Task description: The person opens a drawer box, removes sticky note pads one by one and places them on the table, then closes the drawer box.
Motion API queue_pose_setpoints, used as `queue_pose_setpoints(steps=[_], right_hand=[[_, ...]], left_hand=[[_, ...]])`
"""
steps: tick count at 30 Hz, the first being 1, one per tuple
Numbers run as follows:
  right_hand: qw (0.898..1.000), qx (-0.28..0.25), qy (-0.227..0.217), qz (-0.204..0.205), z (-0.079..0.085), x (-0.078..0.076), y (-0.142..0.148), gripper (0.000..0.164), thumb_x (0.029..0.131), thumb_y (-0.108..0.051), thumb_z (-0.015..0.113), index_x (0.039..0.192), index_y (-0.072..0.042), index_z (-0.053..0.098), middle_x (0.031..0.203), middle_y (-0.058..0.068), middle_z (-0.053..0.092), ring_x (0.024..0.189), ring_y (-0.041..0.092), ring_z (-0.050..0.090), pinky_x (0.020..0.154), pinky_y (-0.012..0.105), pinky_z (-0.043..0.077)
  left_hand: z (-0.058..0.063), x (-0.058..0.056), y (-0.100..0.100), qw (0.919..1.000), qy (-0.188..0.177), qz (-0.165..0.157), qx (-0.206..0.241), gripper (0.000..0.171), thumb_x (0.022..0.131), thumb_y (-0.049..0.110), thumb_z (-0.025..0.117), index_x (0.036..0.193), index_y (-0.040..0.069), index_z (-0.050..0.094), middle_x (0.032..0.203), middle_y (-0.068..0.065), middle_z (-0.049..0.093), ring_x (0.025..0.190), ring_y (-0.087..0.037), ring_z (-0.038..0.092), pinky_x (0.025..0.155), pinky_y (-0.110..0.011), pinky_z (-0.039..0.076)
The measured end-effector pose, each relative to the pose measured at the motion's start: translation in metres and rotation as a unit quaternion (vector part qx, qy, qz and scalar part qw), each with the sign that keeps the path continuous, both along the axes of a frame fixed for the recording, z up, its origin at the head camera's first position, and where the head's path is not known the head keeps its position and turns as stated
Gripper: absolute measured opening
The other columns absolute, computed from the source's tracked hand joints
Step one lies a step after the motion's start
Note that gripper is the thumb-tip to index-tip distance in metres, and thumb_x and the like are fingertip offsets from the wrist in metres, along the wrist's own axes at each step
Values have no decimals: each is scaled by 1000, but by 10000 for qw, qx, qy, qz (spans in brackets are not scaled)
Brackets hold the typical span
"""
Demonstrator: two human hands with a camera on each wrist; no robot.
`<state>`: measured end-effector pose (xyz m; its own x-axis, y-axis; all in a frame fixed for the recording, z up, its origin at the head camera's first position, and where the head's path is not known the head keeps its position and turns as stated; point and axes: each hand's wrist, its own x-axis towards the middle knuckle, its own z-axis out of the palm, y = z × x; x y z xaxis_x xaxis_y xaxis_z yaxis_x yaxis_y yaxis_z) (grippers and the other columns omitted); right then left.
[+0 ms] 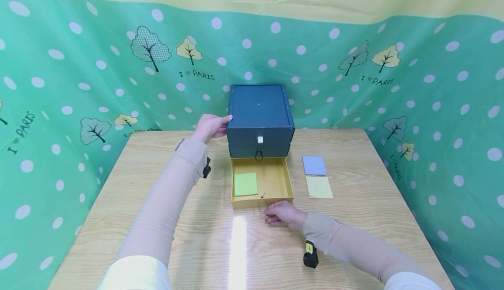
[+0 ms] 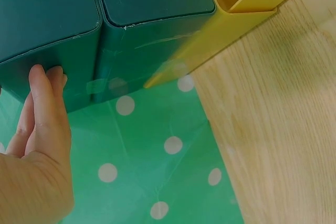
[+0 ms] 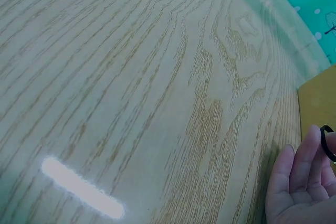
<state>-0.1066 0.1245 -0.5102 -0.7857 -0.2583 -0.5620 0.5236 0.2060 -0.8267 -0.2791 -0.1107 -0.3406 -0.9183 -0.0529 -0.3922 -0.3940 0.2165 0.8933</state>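
Note:
A dark blue drawer box (image 1: 257, 106) stands at the back of the table, with its yellow lower drawer (image 1: 275, 178) pulled out toward me. My left hand (image 1: 210, 127) rests on the box's left side; in the left wrist view its fingers (image 2: 44, 98) lie straight against the dark wall. At the drawer's front, my right hand (image 1: 284, 213) pinches a thin black loop pull (image 3: 327, 142). Inside the drawer, on the left, lies a green sticky note pad (image 1: 246, 184). The upper drawer's front carries a white knob (image 1: 260, 139) and another black loop (image 1: 258, 155).
Right of the drawer, a blue note pad (image 1: 314, 165) and a pale yellow note pad (image 1: 319, 187) lie on the wooden table (image 1: 366, 220). A green dotted curtain (image 1: 169, 89) surrounds the table's back and sides.

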Motion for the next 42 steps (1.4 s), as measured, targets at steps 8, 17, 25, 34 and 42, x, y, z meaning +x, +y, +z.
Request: queue_pose_setpoints(steps=[8, 17, 25, 34, 42], right_hand=[[9994, -318, -138, 76, 2, 2, 2, 8, 90, -8, 60, 88, -1, 63, 72, 0, 66, 61, 6, 60, 72, 28, 60], [9965, -582, -412, 436, 5, 4, 3, 11, 93, -10, 57, 92, 0, 61, 74, 0, 65, 65, 7, 59, 77, 28, 59], [9956, -569, -492, 564, 7, 7, 5, 13, 93, -10, 55, 95, 2, 61, 76, 0, 66, 67, 7, 60, 77, 27, 58], [9952, -604, -503, 584, 8, 10, 6, 12, 94, -9, 54, 94, 1, 61, 74, -1, 65, 65, 6, 59, 76, 25, 57], [9947, -624, -562, 594, 10, 12, 5, 10, 94, -9, 54, 89, -3, 60, 73, -2, 64, 65, 6, 58, 74, 24, 57]], left_hand=[[-1, 0, 0, 10000, 22, -4, 26, 49, 88, 31, 68, 124, -2, 58, 119, -19, 64, 92, -18, 68, 90, -33, 56], [-2, 1, -1, 10000, 41, -14, 40, 51, 88, 32, 68, 124, -2, 58, 119, -18, 65, 83, -13, 68, 93, -35, 54], [-2, 0, -1, 10000, 49, -45, 70, 52, 88, 32, 68, 125, -3, 57, 120, -20, 64, 85, -14, 68, 94, -36, 53], [-2, -2, -1, 9999, 14, -3, 111, 51, 88, 31, 69, 125, -2, 57, 121, -20, 63, 100, -21, 67, 93, -35, 54], [-2, 0, -1, 9999, 64, -21, 159, 50, 88, 30, 68, 124, -3, 58, 121, -21, 63, 88, -17, 68, 92, -35, 55]])
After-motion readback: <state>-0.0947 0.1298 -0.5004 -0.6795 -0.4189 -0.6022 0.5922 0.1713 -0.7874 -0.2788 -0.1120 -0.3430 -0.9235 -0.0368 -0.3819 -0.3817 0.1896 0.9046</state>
